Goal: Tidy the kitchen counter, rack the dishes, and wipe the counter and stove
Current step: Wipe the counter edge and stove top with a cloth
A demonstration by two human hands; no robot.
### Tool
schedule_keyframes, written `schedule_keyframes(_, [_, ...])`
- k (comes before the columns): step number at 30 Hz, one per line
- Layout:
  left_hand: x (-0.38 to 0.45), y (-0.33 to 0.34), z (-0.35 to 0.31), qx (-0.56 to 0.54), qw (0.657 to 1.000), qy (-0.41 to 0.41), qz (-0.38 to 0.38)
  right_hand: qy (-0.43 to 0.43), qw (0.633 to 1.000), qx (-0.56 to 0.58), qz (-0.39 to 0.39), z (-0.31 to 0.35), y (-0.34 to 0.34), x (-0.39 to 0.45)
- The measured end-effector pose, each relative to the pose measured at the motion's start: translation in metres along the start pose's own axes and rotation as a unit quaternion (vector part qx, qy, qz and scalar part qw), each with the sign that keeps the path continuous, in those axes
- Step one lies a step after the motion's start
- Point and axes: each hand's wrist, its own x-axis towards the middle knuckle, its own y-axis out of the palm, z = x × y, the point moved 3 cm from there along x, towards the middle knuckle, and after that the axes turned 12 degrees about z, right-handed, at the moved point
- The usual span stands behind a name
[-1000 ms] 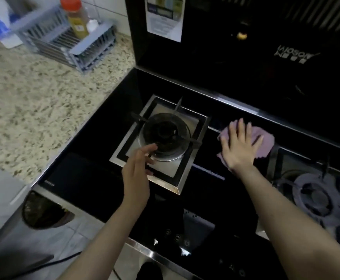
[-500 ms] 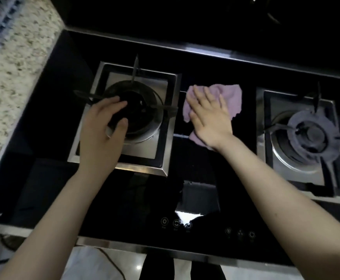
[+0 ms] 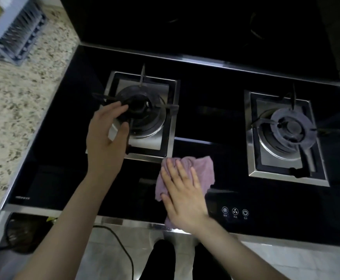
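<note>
A black glass stove (image 3: 209,118) with two gas burners fills the view. My right hand (image 3: 183,195) lies flat with straight fingers on a purple cloth (image 3: 204,168), pressing it onto the glass near the stove's front edge, between the burners. My left hand (image 3: 104,138) is at the left burner (image 3: 148,118). Its fingers and thumb curl round the left side of the black pan support there. The right burner (image 3: 290,128) has nothing on it.
Speckled stone counter (image 3: 13,110) runs along the stove's left side, with a grey dish rack (image 3: 13,31) at the far left corner. Touch controls (image 3: 235,212) sit just right of my right hand. A black cable (image 3: 122,247) and a dark bin (image 3: 21,233) are on the floor below.
My right hand has drawn the purple cloth from the middle of the glass toward the front edge. My left hand stays on the left burner's pan support.
</note>
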Motion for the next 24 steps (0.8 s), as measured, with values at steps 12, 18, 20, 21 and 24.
schedule_keyframes(12, [-0.01, -0.023, -0.015, 0.018, 1.0, 0.0, 0.024, -0.134, 0.99, 0.003, 0.035, 0.104, 0.002, 0.06])
schedule_keyframes(18, [0.001, 0.027, -0.055, -0.034, 0.998, 0.032, 0.051, -0.023, 1.0, 0.002, -0.008, 0.007, 0.005, 0.0])
schedule_keyframes(20, [0.003, 0.052, -0.073, -0.04, 0.996, 0.047, 0.07, 0.018, 1.0, 0.019, -0.008, -0.031, 0.004, -0.024])
schedule_keyframes(21, [0.004, 0.066, -0.083, -0.042, 0.994, 0.053, 0.083, 0.035, 0.999, 0.026, -0.009, -0.052, 0.003, -0.037])
schedule_keyframes(24, [0.005, 0.105, -0.111, -0.047, 0.991, 0.06, 0.109, 0.073, 0.997, 0.033, -0.021, -0.112, 0.002, -0.074])
